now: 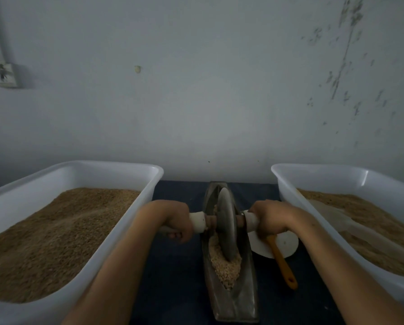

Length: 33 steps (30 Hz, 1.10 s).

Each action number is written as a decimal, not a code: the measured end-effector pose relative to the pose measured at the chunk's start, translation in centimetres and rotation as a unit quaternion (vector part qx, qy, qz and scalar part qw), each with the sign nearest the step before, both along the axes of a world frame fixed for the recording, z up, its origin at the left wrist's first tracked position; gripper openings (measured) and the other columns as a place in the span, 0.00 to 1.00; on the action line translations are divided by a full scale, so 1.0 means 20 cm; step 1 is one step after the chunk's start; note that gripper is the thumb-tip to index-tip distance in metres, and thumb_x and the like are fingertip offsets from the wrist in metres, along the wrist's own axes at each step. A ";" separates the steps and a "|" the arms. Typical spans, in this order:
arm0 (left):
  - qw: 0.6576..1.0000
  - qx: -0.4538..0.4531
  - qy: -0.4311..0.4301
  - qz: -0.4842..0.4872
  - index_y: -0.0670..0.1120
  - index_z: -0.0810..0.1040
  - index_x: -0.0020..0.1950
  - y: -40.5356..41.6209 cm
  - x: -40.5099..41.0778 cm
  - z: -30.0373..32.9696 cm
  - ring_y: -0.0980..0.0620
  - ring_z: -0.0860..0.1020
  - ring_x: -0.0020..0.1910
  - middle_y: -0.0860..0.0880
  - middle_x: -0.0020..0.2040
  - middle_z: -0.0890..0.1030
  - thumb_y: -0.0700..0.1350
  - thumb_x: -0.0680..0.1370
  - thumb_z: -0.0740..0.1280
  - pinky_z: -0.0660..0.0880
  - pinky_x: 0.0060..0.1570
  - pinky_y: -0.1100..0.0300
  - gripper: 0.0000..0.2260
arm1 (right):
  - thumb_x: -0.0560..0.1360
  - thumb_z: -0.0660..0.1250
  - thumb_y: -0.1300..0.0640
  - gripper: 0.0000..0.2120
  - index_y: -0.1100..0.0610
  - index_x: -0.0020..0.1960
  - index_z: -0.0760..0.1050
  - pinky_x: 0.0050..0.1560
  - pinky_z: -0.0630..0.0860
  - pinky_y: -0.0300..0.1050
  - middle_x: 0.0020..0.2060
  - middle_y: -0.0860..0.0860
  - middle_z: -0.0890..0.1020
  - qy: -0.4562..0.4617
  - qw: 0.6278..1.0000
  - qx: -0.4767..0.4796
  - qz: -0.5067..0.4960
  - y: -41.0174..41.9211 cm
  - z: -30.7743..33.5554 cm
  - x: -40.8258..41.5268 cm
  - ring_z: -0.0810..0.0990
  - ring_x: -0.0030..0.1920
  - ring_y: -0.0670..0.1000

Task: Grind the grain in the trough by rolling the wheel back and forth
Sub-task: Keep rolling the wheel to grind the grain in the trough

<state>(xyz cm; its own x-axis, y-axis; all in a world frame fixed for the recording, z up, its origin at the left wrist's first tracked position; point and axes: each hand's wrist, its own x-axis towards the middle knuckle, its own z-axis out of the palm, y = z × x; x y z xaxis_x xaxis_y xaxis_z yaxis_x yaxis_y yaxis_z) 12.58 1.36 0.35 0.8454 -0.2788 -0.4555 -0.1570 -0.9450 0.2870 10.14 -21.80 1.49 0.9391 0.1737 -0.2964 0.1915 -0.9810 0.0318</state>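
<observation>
Head view: wheel (226, 225) stands upright in the trough (233, 299), whose long axis runs away from the person. Axle lies crosswise; left hand (176, 222) and right hand (267, 221) each have fingers curled round a handle. Grain (225, 266) is heaped on the wheel's near side. Tubs (135, 168) flank both arms; a brush (281, 261) lies just right.

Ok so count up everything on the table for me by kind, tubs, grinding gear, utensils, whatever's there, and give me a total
White tubs of grain: 2, left tub and right tub
Grinding trough: 1
Grinding wheel with axle handle: 1
White round dish: 1
Orange-handled utensil: 1
Total: 6

The left hand and right hand each grip one end of the axle handle.
</observation>
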 end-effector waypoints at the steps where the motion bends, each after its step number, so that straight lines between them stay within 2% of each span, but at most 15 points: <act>1: 1.000 0.004 -0.016 0.000 0.44 0.76 0.39 0.00 0.00 0.00 0.57 0.75 0.28 0.51 0.32 0.77 0.40 0.70 0.70 0.74 0.33 0.64 0.04 | 0.73 0.70 0.56 0.11 0.55 0.55 0.77 0.45 0.76 0.43 0.49 0.52 0.82 0.000 1.000 0.002 -0.003 0.00 -0.01 0.01 0.82 0.48 0.51; 3: 0.997 0.024 -0.068 0.007 0.45 0.77 0.44 -0.01 0.02 -0.01 0.56 0.77 0.32 0.51 0.35 0.78 0.43 0.71 0.71 0.76 0.39 0.62 0.06 | 0.73 0.70 0.56 0.10 0.54 0.54 0.78 0.46 0.77 0.44 0.47 0.52 0.82 -0.027 1.000 0.005 -0.008 0.00 -0.02 0.01 0.81 0.47 0.51; 6: 0.971 0.092 -0.219 0.017 0.48 0.76 0.56 -0.01 0.03 -0.05 0.51 0.79 0.47 0.50 0.47 0.80 0.51 0.71 0.72 0.75 0.53 0.54 0.16 | 0.73 0.66 0.59 0.08 0.52 0.52 0.78 0.48 0.76 0.46 0.47 0.51 0.82 -0.138 0.990 0.012 -0.009 0.01 -0.06 0.03 0.81 0.47 0.52; 8: 0.942 0.102 -0.320 0.019 0.50 0.76 0.57 -0.02 0.03 -0.07 0.49 0.79 0.51 0.49 0.51 0.80 0.52 0.71 0.70 0.74 0.52 0.53 0.16 | 0.74 0.64 0.60 0.06 0.51 0.49 0.75 0.48 0.74 0.46 0.48 0.50 0.82 -0.234 0.972 0.032 -0.013 0.01 -0.11 0.04 0.80 0.49 0.53; 11: 0.908 0.090 -0.406 0.039 0.51 0.74 0.54 -0.04 0.03 -0.11 0.49 0.78 0.50 0.50 0.50 0.80 0.50 0.74 0.67 0.74 0.49 0.54 0.11 | 0.76 0.60 0.60 0.06 0.49 0.46 0.69 0.48 0.65 0.47 0.46 0.49 0.81 -0.356 0.932 0.058 -0.018 0.03 -0.19 0.06 0.78 0.49 0.53; 15: 0.887 0.100 -0.448 0.051 0.50 0.72 0.55 -0.06 0.03 -0.13 0.50 0.78 0.49 0.50 0.51 0.79 0.48 0.76 0.66 0.73 0.48 0.56 0.10 | 0.78 0.58 0.60 0.05 0.50 0.46 0.68 0.48 0.63 0.47 0.45 0.48 0.80 -0.400 0.914 0.066 -0.026 0.03 -0.23 0.07 0.77 0.49 0.54; 17: 0.889 0.109 -0.442 0.051 0.50 0.73 0.54 -0.06 0.04 -0.13 0.50 0.78 0.49 0.50 0.50 0.80 0.48 0.75 0.66 0.72 0.47 0.57 0.09 | 0.77 0.59 0.60 0.06 0.50 0.45 0.67 0.47 0.62 0.47 0.45 0.49 0.81 -0.376 0.924 0.060 -0.024 0.02 -0.21 0.06 0.78 0.49 0.54; 19: 0.902 0.130 -0.409 0.049 0.49 0.75 0.54 -0.06 0.04 -0.11 0.50 0.79 0.49 0.49 0.50 0.80 0.49 0.74 0.67 0.71 0.45 0.57 0.10 | 0.76 0.61 0.60 0.05 0.50 0.46 0.70 0.49 0.66 0.45 0.47 0.49 0.81 -0.321 0.946 0.051 -0.021 0.01 -0.18 0.06 0.78 0.50 0.53; 23: 0.954 0.154 -0.254 0.044 0.46 0.76 0.55 -0.05 0.04 -0.06 0.50 0.77 0.45 0.50 0.45 0.78 0.50 0.71 0.71 0.71 0.46 0.57 0.15 | 0.75 0.65 0.60 0.09 0.52 0.55 0.76 0.54 0.74 0.47 0.52 0.52 0.80 -0.192 0.981 0.012 -0.013 0.01 -0.10 0.04 0.79 0.53 0.53; 26: 0.981 0.122 -0.146 0.029 0.46 0.77 0.47 -0.03 0.04 -0.04 0.53 0.78 0.38 0.51 0.37 0.78 0.46 0.70 0.72 0.75 0.46 0.58 0.09 | 0.74 0.69 0.58 0.12 0.54 0.56 0.76 0.48 0.74 0.45 0.48 0.51 0.80 -0.091 0.996 -0.010 -0.014 0.01 -0.04 0.02 0.79 0.49 0.52; 28: 0.993 0.078 -0.083 0.022 0.43 0.78 0.47 -0.01 0.04 -0.04 0.54 0.78 0.35 0.50 0.37 0.80 0.43 0.71 0.71 0.75 0.44 0.60 0.07 | 0.72 0.71 0.56 0.13 0.54 0.55 0.75 0.45 0.74 0.44 0.43 0.50 0.78 -0.039 0.999 -0.022 -0.017 0.01 -0.02 0.01 0.79 0.45 0.50; 31: 0.997 0.045 -0.056 0.016 0.41 0.78 0.49 0.01 0.05 -0.05 0.54 0.77 0.34 0.48 0.38 0.80 0.42 0.72 0.71 0.76 0.45 0.60 0.08 | 0.72 0.72 0.54 0.14 0.53 0.56 0.76 0.45 0.74 0.44 0.45 0.50 0.79 -0.035 0.999 -0.021 -0.018 0.02 -0.02 0.01 0.79 0.46 0.51; 33: 0.995 0.057 -0.078 0.012 0.44 0.78 0.47 0.01 0.06 -0.06 0.54 0.78 0.35 0.49 0.38 0.80 0.43 0.71 0.71 0.76 0.46 0.59 0.07 | 0.72 0.72 0.54 0.12 0.53 0.55 0.76 0.47 0.74 0.45 0.47 0.51 0.80 -0.074 0.997 -0.009 -0.022 0.02 -0.04 0.01 0.79 0.48 0.52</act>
<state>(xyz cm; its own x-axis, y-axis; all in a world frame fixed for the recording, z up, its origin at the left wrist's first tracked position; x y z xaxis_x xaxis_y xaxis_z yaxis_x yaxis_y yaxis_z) 13.81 1.64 -0.75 0.9142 -0.2115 -0.3456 -0.1681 -0.9741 0.1515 10.38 -21.48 0.79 0.9793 0.1278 -0.1568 0.1406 -0.9873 0.0734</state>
